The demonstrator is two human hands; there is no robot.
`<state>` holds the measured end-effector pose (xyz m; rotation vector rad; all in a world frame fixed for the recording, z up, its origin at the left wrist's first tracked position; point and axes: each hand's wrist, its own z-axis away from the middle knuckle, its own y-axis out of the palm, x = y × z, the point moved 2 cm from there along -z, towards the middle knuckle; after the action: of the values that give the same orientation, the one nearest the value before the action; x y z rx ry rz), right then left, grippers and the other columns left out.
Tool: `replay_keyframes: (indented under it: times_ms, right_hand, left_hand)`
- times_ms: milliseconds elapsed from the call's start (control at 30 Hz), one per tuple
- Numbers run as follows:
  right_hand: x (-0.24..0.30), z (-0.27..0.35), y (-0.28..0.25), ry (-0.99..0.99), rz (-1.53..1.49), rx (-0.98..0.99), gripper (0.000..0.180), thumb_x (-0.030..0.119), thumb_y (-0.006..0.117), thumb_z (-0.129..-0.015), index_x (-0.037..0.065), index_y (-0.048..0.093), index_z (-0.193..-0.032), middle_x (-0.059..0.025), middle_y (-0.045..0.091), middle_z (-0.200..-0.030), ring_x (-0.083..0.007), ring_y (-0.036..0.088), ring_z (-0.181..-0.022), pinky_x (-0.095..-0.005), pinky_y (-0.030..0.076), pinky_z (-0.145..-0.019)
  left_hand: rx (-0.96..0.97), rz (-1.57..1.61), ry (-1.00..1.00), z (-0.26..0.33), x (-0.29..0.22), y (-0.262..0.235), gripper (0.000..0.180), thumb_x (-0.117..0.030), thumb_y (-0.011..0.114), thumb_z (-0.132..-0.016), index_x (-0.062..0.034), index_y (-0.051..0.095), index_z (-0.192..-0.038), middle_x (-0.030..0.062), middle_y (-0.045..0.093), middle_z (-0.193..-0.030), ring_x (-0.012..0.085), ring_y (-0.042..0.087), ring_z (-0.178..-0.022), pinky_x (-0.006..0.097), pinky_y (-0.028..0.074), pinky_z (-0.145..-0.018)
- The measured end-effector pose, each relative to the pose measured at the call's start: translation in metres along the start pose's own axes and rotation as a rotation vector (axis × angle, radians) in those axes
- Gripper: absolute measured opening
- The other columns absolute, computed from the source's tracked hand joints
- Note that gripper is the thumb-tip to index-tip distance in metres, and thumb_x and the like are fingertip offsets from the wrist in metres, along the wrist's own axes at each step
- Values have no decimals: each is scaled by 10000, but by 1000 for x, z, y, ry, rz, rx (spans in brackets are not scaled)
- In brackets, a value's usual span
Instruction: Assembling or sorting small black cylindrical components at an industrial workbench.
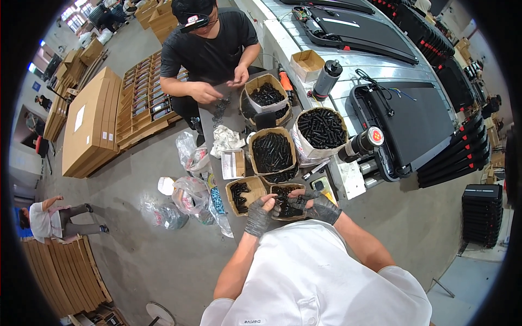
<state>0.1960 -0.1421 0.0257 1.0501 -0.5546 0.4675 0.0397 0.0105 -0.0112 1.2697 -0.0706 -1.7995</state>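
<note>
Both my hands wear dark grey, partly fingerless gloves. My left hand point(260, 216) is closed, thumb and fingers pinched together at the left rim of the nearest cardboard box. From the other side my right hand point(318, 207) reaches over that box, its fingers also pinched. Whatever is between the fingertips is too small to make out against the dark pieces. Small black bolt-like pieces point(284, 196) fill the box beneath my hands. More such black pieces point(238, 196) lie in the cardboard box just left, and a larger box of long black pieces point(272, 152) stands beyond.
Across the grey table a person point(209, 54) in black handles small parts. A bucket of black pieces point(322, 128), a white rag point(227, 140), a phone-like device point(318, 185) and an orange-and-black power tool point(285, 82) surround the boxes. At right, a metal conveyor point(389, 70) carries black treadmill-like frames.
</note>
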Motion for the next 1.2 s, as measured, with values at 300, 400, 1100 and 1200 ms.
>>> replay_keyframes:
  times_ms: [300, 400, 1100, 1200]
  right_hand:
    - [-53, -42, -45, -154, 1521, -114, 441, 51, 564, -781, 52, 564, -1223, -168, 545, -1272, -291, 538, -1180, -354, 434, -983]
    - [-49, -55, -13, -214, 1750, -27, 401, 123, 631, -764, 66, 578, -1157, -162, 587, -1124, -335, 575, -1065, -409, 479, -880]
    - [-13, -28, 14, 75, 516, -176, 218, 211, 631, -901, 13, 655, -991, -22, 660, -847, -94, 599, -770, -240, 492, -696]
    - [-13, -28, 17, 47, 547, -190, 222, 207, 636, -897, 20, 657, -1014, -28, 661, -862, -97, 596, -790, -247, 491, -726]
  left_hand:
    - [-130, 121, 58, 17, -5, -39, 272, -173, 651, -902, -20, 634, -1126, 73, 676, -906, 148, 612, -718, 272, 497, -665]
    - [-203, 124, 92, 25, 3, -58, 299, -174, 653, -901, -3, 617, -1143, 89, 674, -925, 161, 612, -726, 285, 501, -670]
    - [-58, -215, -32, 18, -3, -26, 301, -214, 651, -902, 20, 650, -1091, 59, 672, -854, 134, 611, -716, 265, 505, -650]
    - [16, -216, -85, 12, -2, -17, 306, -240, 647, -907, 12, 661, -1080, 52, 680, -902, 122, 608, -764, 257, 498, -692]
